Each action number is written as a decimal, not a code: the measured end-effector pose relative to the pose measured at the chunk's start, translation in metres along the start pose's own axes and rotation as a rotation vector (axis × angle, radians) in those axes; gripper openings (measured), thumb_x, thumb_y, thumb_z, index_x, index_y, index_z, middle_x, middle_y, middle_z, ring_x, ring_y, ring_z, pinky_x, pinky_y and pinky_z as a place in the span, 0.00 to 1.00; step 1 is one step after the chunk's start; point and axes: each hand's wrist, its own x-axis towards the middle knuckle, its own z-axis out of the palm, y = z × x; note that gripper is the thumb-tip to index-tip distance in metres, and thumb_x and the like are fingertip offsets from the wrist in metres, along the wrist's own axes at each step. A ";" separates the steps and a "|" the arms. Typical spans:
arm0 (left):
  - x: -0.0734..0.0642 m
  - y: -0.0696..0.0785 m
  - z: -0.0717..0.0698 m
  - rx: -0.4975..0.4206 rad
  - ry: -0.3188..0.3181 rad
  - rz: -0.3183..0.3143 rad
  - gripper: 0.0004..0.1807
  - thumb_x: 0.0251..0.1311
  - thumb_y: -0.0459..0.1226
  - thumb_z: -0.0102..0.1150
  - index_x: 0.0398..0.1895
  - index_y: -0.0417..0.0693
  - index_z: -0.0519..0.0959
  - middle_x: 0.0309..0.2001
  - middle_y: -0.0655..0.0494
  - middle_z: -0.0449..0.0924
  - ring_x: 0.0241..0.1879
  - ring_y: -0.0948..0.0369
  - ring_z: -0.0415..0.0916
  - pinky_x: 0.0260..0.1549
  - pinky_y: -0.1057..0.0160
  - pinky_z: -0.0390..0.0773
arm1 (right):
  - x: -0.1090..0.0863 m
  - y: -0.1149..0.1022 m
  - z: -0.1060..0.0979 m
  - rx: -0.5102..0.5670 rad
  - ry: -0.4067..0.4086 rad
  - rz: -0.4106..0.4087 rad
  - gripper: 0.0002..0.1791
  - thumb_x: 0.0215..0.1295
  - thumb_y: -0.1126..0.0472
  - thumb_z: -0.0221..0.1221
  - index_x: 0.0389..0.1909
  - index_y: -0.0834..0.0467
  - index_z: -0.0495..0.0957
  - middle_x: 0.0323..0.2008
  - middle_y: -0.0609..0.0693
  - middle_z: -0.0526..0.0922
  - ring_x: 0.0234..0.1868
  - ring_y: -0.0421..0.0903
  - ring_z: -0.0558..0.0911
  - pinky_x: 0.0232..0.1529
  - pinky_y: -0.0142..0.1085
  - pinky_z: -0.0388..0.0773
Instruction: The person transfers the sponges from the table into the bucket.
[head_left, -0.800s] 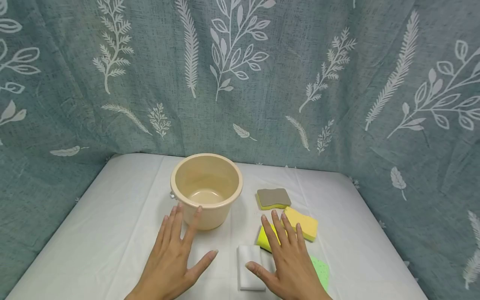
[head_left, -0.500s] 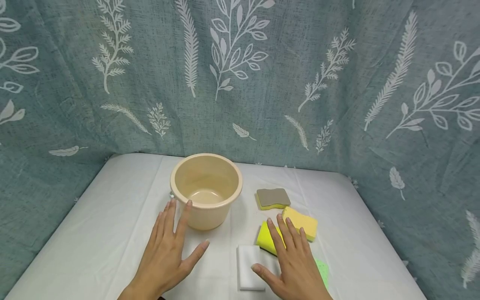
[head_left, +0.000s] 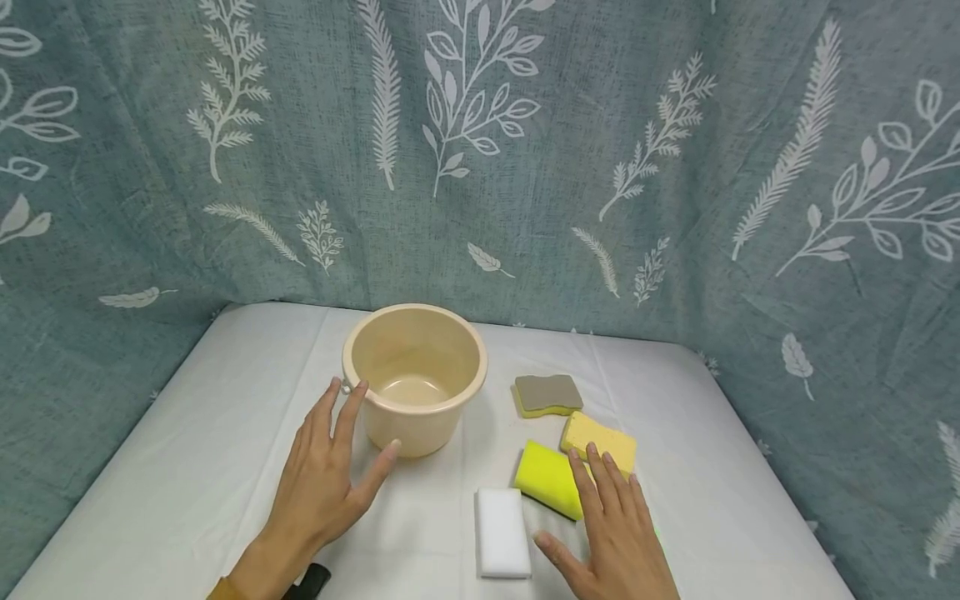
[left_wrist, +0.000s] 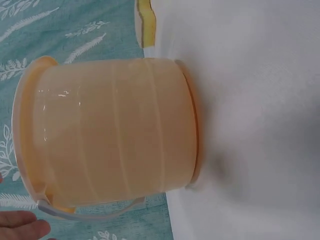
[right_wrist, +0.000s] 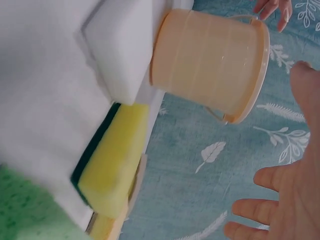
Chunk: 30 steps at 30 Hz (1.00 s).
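Note:
A cream bucket stands upright on the white-covered table, its handle hanging down the side. My left hand hovers by its left front rim, fingers spread and bare of anything; whether a fingertip touches the rim I cannot tell. My right hand is held over the sponges with relaxed, spread fingers, holding nothing. Near its thumb lies a white sponge block. A bright yellow sponge with a dark underside and a pale yellow sponge lie beyond its fingers. The right hand mostly hides a green speckled sponge in the head view.
A grey-topped yellow sponge lies farther back, right of the bucket. Behind the table and along its sides hangs a blue-green leaf-patterned curtain. White cloth covers the tabletop left of the bucket.
Both hands have moved apart: the left one leftward and slightly up toward the bucket's rim, the right one rightward and down, uncovering more of the bright yellow sponge. Bucket and sponges stay put.

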 end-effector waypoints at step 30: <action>0.022 -0.013 0.015 -0.142 -0.049 -0.248 0.49 0.57 0.56 0.72 0.76 0.45 0.62 0.71 0.38 0.65 0.65 0.42 0.69 0.50 0.33 0.76 | -0.038 0.026 0.013 0.039 -0.182 0.316 0.41 0.78 0.38 0.48 0.76 0.65 0.59 0.73 0.71 0.62 0.72 0.71 0.60 0.66 0.67 0.58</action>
